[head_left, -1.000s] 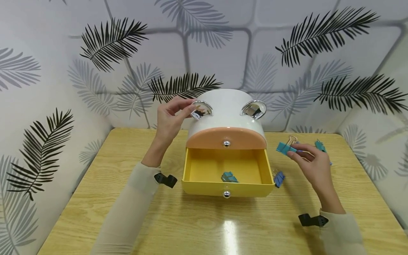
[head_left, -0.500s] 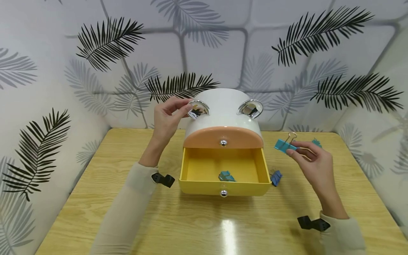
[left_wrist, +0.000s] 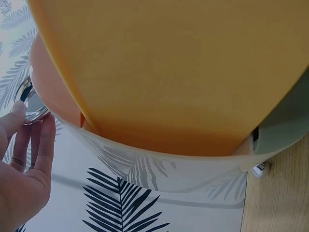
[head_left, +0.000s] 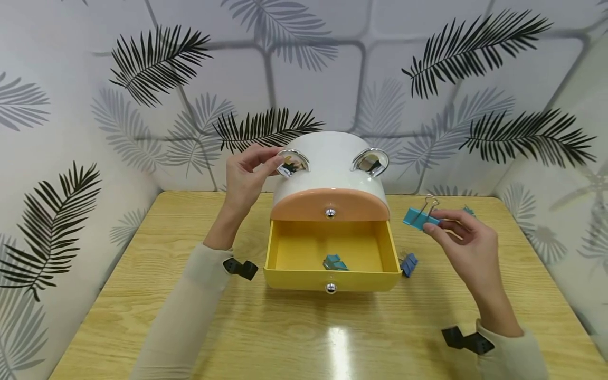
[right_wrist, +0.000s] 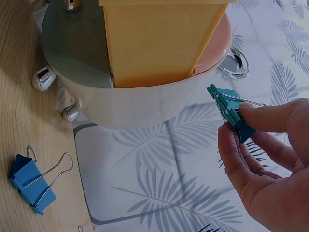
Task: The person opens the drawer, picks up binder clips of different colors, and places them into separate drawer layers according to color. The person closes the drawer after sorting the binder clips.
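My left hand (head_left: 244,179) pinches the left silver ear (head_left: 293,162) of a white storage box (head_left: 330,153), thumb in front and fingers behind in the left wrist view. Beyond the box's right side, my right hand (head_left: 472,253) holds a teal binder clip (head_left: 420,218) above the table, between thumb and fingers; its wire handles point up. The box's yellow drawer (head_left: 304,279) is pulled out below an orange drawer (head_left: 356,203), which is closed. Inside the yellow one lies another teal binder clip (head_left: 335,262).
On the wooden table (head_left: 166,295), a blue binder clip (head_left: 408,265) lies by the drawer's right front corner. Behind my right hand, part of a teal clip (head_left: 469,210) shows. Leaf-patterned walls (head_left: 318,89) close off the back and sides.
The head view has shifted a little, so everything sits slightly further left. My right hand has risen slightly with the teal binder clip and covers more behind it. My left hand stays on the ear.
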Demonstrator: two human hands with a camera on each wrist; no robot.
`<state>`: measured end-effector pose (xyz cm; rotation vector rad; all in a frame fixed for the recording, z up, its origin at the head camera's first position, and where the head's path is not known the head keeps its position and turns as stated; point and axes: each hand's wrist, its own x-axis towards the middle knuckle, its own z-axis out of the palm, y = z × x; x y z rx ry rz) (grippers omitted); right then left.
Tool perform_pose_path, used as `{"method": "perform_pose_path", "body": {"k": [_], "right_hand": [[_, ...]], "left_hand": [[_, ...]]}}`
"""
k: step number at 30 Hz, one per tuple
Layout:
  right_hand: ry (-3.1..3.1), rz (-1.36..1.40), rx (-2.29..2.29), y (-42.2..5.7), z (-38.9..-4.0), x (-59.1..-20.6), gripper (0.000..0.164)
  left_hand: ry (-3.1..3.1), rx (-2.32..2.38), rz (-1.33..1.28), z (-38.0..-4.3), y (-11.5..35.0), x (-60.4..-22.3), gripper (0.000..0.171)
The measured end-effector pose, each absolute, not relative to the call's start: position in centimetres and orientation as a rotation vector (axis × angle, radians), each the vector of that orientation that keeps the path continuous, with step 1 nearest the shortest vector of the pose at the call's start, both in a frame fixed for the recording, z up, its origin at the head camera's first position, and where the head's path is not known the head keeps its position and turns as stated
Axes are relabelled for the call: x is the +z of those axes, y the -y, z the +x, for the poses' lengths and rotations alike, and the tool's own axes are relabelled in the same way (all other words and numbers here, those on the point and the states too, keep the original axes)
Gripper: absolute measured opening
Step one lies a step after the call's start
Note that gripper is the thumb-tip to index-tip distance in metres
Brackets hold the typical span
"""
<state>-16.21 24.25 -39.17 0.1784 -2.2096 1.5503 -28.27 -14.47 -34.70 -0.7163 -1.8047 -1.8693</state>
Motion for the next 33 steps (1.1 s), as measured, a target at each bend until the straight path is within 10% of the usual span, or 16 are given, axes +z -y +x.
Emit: {"method": "perform_pose_path", "body": {"k": [33], "right_hand": [[2.183,0.448,1.610,-21.1,-13.8,-37.7,0.022]], "left_hand": [[1.800,-1.862,-0.729,-28.3,14.4,-34.9,0.016]]}}
